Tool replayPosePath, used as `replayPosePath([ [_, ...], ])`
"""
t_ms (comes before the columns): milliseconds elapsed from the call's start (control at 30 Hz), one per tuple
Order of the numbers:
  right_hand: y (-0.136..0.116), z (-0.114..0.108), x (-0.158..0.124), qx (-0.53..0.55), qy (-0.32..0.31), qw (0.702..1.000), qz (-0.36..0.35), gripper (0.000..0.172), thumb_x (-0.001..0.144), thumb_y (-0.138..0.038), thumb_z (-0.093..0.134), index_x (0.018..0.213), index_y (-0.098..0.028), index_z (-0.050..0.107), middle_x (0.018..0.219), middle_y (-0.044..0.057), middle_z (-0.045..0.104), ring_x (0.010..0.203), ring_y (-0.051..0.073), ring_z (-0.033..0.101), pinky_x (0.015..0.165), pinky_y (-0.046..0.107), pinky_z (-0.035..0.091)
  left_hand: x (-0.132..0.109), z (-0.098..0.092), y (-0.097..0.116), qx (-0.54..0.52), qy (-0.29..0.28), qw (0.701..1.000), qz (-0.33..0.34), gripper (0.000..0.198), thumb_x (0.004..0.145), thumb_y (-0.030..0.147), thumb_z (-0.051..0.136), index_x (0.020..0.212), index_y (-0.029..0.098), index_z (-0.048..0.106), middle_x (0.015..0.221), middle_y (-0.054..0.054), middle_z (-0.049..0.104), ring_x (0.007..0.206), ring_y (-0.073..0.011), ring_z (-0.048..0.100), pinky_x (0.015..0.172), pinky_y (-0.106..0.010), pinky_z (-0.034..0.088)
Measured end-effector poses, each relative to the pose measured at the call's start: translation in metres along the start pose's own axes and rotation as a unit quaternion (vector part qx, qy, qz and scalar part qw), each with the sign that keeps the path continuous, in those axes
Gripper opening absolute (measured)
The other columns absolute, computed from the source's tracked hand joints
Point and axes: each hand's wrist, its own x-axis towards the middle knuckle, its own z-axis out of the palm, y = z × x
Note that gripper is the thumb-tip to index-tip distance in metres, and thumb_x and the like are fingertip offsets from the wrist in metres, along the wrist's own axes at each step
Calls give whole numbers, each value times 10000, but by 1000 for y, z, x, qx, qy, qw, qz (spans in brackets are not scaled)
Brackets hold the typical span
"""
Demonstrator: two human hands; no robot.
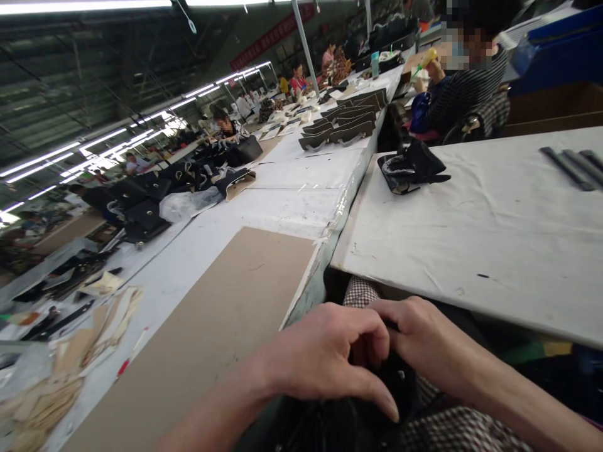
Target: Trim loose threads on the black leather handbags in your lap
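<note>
My left hand (334, 351) is bent over a black bag (325, 424) in my lap, its fingers curled and its thumb stretched along the bag's dark surface. Close against it, my right hand (417, 333) is closed on the far edge of the same bag, the fingertips hidden. A small shiny metal stud shows on the black material just below and between the hands. Much of the bag is dark or lies outside the lower edge of the view. Checked brown-and-white cloth (452, 430) shows beneath it.
A white table (471, 238) to the right bears a small black bag (412, 166) and dark strips (568, 168). At left, a long workbench carries a tan board (226, 301), black bags (146, 216) and dark panels (342, 122). A co-worker (466, 81) sits beyond.
</note>
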Motion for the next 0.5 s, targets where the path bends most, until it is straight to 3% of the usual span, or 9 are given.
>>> replayPosePath([
  [100,9,-3,3,4,18,1000,13,191,833,-202,513,812,-244,698,739,-17,700,714,182,641,650,269,437,-5,15,9,158,105,982,-12,457,581,353,889,690,182,480,781,50,527,729,-122,482,583,-211,348],
  [200,16,-6,4,14,26,999,29,191,852,-258,531,899,-279,714,808,-29,719,772,190,653,708,285,453,-14,29,3,140,189,967,-97,412,663,304,839,702,197,442,796,48,511,767,-135,493,607,-222,359],
  [267,18,-6,4,11,29,999,30,193,856,-265,532,903,-284,718,811,-33,722,763,188,654,703,288,453,-18,34,-5,90,229,962,-115,321,723,221,778,744,204,458,881,39,537,842,-139,516,697,-226,397],
  [367,15,-6,3,2,22,999,25,189,858,-269,540,902,-289,722,810,-38,723,762,188,656,698,287,450,-21,33,-14,-2,239,966,-97,204,780,128,675,828,214,497,1040,24,565,979,-146,526,866,-250,404],
  [500,11,-5,0,13,18,999,35,184,855,-280,549,911,-306,723,782,-58,721,723,174,652,669,273,446,-19,24,-18,-84,222,965,-115,188,774,119,636,889,217,523,1015,22,581,946,-148,540,851,-267,420],
])
